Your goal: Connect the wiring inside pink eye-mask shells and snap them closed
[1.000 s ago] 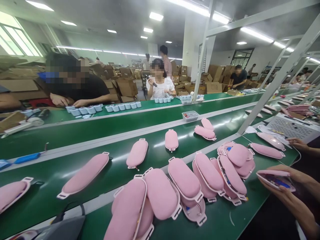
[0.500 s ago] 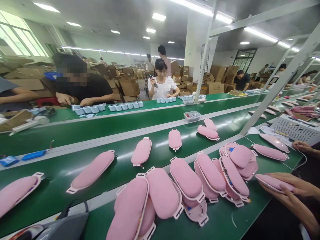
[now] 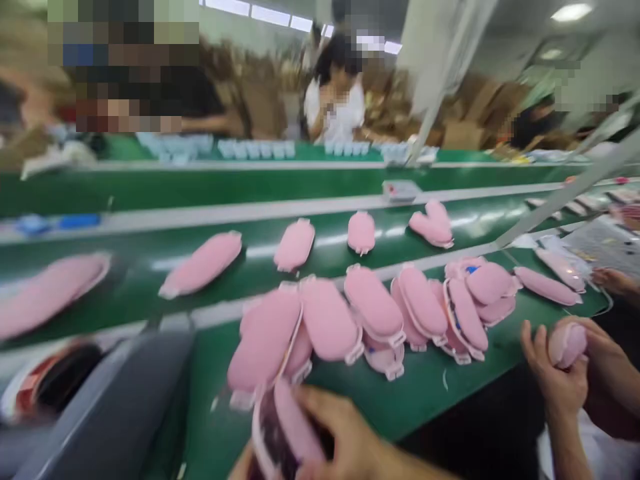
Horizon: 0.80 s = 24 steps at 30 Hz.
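Note:
The picture is blurred by motion. At the bottom edge my right hand [image 3: 345, 437] grips a pink oval pad [image 3: 295, 430], tilted so its dark inner side faces left. A sliver of my left hand [image 3: 239, 468] shows under the pad at the frame's edge, and its grip is hidden. Just beyond lies a pile of several pink pads [image 3: 325, 320] on the green bench strip [image 3: 425, 400]. More single pink pads [image 3: 203, 263] lie on the green conveyor belt [image 3: 140, 253].
To the right, a co-worker's two hands [image 3: 563, 373] hold a pink pad [image 3: 567, 343]. A grey object [image 3: 115, 407] sits at the lower left. Slanted metal posts [image 3: 565, 193] rise from the bench. People sit across the far belt behind rows of small white cups [image 3: 255, 148].
The view has swung down and blurred. My right hand has come into view at the bottom holding a pink pad. The co-worker's hands have turned their pad end-on.

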Available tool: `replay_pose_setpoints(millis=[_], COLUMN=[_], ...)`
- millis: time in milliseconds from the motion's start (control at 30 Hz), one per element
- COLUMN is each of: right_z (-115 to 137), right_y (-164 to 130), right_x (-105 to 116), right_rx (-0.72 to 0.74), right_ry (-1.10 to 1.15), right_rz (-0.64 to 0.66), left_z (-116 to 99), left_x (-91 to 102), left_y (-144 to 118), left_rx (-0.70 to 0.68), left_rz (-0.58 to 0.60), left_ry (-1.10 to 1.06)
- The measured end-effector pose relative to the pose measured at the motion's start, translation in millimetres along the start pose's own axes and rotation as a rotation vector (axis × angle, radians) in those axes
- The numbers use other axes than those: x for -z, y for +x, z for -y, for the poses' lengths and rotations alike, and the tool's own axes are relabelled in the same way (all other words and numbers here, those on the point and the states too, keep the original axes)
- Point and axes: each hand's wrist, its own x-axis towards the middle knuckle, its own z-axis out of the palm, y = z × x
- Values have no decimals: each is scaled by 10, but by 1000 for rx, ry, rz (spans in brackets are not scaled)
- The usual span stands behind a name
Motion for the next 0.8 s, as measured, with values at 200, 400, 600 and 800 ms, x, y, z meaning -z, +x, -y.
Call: replay_pose_setpoints(millis=[200,400,600,800], right_z=[795,744,779,877], right_y=[478,373,343,324], right_x=[-1960,-1989,-1984,-1973], right_rx=[-183,-323,-343,-293], right_ry=[825,1077,1089,946], right_rz=[309,353,336,298], left_z=[207,-14,-68,-140], left_x=[2,-58,-85,-236], left_y=[-511,-484,-509,-539], left_rx=[162,152,158,180], left_rz=[-84,-49,-83,-207], left_ry=[-289,-257,-200,-159])
